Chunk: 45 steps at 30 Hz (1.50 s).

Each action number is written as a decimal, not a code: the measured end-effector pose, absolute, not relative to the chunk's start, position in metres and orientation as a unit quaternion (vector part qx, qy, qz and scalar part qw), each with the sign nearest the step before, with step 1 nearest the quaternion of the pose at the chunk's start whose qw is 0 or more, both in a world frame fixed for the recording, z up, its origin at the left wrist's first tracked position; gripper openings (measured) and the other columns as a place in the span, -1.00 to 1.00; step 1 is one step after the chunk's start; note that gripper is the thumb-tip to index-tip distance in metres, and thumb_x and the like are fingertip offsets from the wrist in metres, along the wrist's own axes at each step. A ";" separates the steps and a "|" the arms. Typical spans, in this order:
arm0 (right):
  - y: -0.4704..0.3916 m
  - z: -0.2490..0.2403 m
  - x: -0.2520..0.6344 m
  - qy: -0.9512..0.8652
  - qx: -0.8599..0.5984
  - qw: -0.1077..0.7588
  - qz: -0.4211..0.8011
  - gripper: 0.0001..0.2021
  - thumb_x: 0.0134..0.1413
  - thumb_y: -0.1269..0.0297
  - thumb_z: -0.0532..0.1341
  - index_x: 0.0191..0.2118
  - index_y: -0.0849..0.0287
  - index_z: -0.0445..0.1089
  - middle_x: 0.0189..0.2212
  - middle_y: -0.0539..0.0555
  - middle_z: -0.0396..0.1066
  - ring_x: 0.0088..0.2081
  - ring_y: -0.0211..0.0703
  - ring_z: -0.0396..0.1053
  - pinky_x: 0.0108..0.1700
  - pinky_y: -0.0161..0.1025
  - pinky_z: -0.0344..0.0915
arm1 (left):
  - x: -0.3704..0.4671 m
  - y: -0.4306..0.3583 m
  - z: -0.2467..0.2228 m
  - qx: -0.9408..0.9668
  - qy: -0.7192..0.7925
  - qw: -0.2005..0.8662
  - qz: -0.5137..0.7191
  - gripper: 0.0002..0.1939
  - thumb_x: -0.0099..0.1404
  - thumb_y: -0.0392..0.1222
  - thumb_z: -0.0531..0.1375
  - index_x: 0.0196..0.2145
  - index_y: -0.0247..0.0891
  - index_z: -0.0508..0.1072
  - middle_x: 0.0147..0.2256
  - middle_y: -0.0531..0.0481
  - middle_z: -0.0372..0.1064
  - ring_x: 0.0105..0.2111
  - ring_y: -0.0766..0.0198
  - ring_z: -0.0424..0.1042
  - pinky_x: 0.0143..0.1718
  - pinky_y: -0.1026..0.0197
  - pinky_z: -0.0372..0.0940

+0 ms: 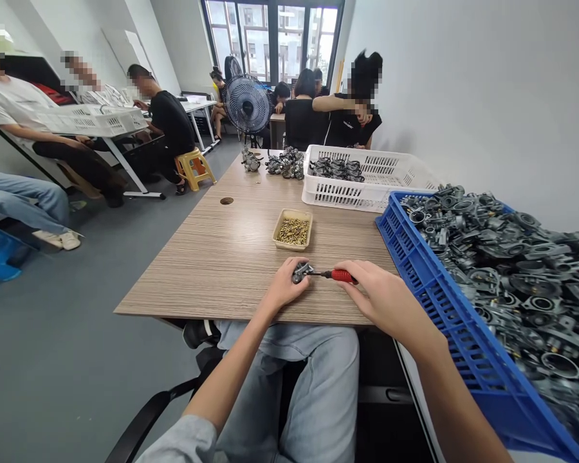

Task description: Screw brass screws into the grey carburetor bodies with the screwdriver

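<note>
My left hand [288, 283] is closed around a small grey metal carburetor body [301, 272] just above the near part of the table. In my right hand [374, 289] is a screwdriver [341, 276] with a red handle, its dark shaft pointing left. The shaft's tip meets the carburetor body, though the exact contact spot is too small to make out. Beyond my hands, a shallow beige tray [275, 239] holds many small brass-coloured parts.
On my right a blue crate [429, 296] is heaped with grey metal bodies. Behind it stands a white crate [332, 196] with similar parts, beside several assembled carburetors [284, 164]. A fan [248, 105] and several people are farther off.
</note>
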State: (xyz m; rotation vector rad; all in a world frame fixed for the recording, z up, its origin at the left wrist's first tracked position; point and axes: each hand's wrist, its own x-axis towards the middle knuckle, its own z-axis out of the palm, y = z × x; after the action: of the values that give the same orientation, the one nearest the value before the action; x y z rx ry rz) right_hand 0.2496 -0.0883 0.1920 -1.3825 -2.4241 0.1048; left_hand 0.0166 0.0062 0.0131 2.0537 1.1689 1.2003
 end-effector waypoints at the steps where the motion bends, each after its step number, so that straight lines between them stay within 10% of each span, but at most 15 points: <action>1: -0.088 0.192 0.249 -0.853 -0.491 0.172 0.040 -0.80 0.51 0.28 0.11 0.08 0.07 0.43 -0.04 0.12 0.58 -0.02 0.02 0.54 -0.02 -0.08 0.45 | 0.017 0.006 0.013 0.752 0.428 0.244 0.439 -0.56 0.31 -0.24 0.27 0.15 -0.16 0.46 0.06 -0.12 0.50 0.09 0.05 0.50 0.22 -0.01 0.38; 14: -0.089 0.186 0.243 -0.834 -0.516 0.178 0.082 -0.67 0.52 0.25 0.03 0.29 0.06 0.22 -0.01 0.13 0.62 -0.01 0.06 0.61 -0.10 -0.11 0.45 | 0.018 0.004 0.016 0.749 0.432 0.245 0.439 -0.57 0.33 -0.25 0.27 0.15 -0.16 0.47 0.06 -0.12 0.50 0.09 0.05 0.50 0.21 -0.01 0.39; 37: -0.085 0.184 0.235 -0.782 -0.615 0.100 -0.020 -0.79 0.53 0.05 0.09 -0.13 0.06 0.23 -0.41 0.09 0.58 -0.36 0.10 0.60 -0.43 -0.22 0.00 | 0.018 0.007 0.012 0.751 0.430 0.238 0.441 -0.55 0.31 -0.22 0.29 0.15 -0.14 0.47 0.06 -0.12 0.51 0.08 0.05 0.51 0.21 -0.02 0.40; 45: -0.086 0.185 0.240 -0.803 -0.568 0.160 0.088 -0.83 0.52 0.08 0.11 0.01 0.03 0.22 -0.28 0.03 0.63 -0.28 0.02 0.62 -0.34 -0.24 0.18 | 0.019 0.003 0.019 0.749 0.431 0.240 0.441 -0.58 0.32 -0.26 0.27 0.13 -0.15 0.47 0.06 -0.11 0.51 0.10 0.06 0.50 0.21 -0.01 0.39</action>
State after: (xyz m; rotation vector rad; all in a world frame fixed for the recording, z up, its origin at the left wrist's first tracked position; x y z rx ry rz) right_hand 0.2396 -0.0863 0.1853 -1.6219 -2.2924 0.2518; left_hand 0.0189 0.0029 0.0187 2.0511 1.1799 1.2080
